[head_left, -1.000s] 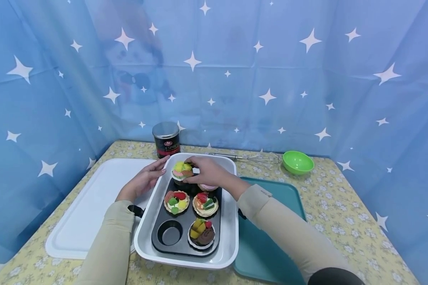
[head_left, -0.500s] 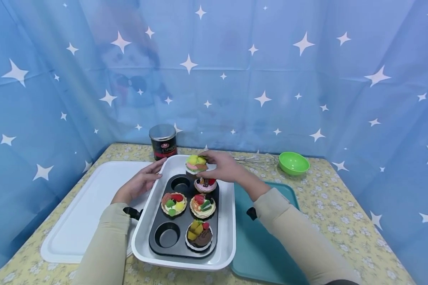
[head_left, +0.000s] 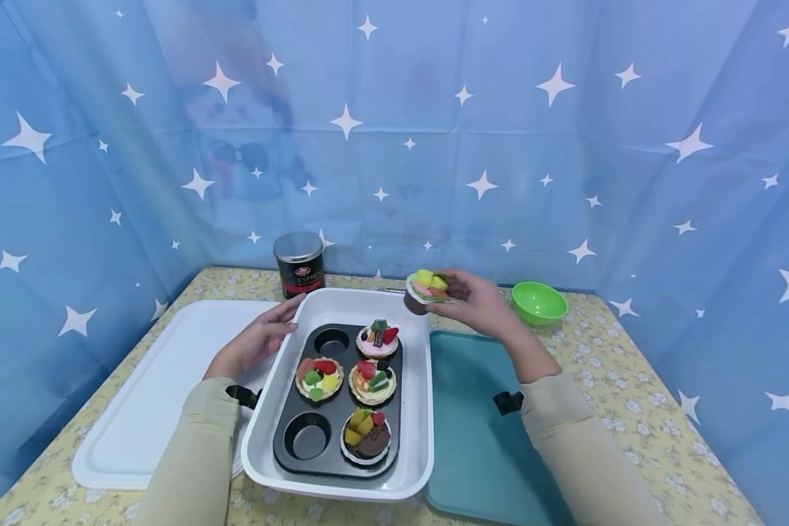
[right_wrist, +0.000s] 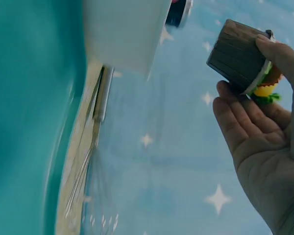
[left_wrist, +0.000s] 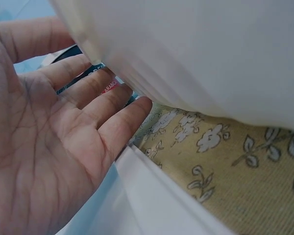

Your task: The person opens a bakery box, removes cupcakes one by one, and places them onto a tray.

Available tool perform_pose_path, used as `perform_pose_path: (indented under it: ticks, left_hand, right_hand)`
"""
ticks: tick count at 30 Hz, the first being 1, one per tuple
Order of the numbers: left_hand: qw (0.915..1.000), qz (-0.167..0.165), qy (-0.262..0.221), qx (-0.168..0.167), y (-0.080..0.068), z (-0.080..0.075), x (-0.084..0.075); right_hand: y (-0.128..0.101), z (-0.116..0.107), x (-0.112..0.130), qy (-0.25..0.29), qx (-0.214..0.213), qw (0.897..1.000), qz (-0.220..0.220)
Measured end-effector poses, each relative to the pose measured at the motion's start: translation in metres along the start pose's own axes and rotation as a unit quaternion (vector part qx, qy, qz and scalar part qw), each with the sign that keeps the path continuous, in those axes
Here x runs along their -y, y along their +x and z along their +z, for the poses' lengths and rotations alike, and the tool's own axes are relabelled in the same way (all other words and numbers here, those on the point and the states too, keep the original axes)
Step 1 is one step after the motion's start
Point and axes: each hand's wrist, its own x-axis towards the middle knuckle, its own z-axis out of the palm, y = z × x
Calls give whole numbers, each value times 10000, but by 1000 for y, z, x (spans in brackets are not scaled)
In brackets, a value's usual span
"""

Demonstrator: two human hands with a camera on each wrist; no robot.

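My right hand [head_left: 476,303] pinches a toy cupcake [head_left: 423,291] with a brown base and yellow, pink and orange topping, held up past the right rim of the white basin [head_left: 256,431]. In the right wrist view the cupcake's dark ribbed base [right_wrist: 239,55] sits between thumb and fingers. My left hand [head_left: 256,342] has its fingers fairly straight, the fingertips right at the basin's left wall [left_wrist: 196,58]. Inside the basin lies a black muffin tin [head_left: 286,462]. Fruit-topped tarts fill its whole right column and the middle left cup; the back left cup [head_left: 332,341] and front left cup [head_left: 307,435] are empty.
A white tray [head_left: 138,402] lies at the left, partly under the basin's side. Right of the basin is a teal tray [head_left: 480,453]. Behind stand an espresso tin [head_left: 299,267] and a green bowl [head_left: 539,302]. A whisk [right_wrist: 104,93] lies near the back edge.
My right hand has lifted the cupcake from the muffin tin's back left area and carried it rightward past the basin's rim. My left hand stays at the basin's left side.
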Motion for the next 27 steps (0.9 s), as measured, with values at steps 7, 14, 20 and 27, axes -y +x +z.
perform_pose_path:
  ticks: [7,14,20,27]
  left_hand:
    - [10000,8,6,-45,0,0,1]
    - [9999,-18,78,-105,0,-1,1]
    - [9999,57,80,-101,-1,-2,2]
    - [9999,26,162,-53,2,-1,2]
  right_hand:
    - [-19,-20,-31,-209,-164,9992,284]
    - [-32,-21,-58,-373,95,9989,249]
    - [-30,-12,-70,-392,510,9978,160]
    - [-32,-8,-83,-552,719,9957,205]
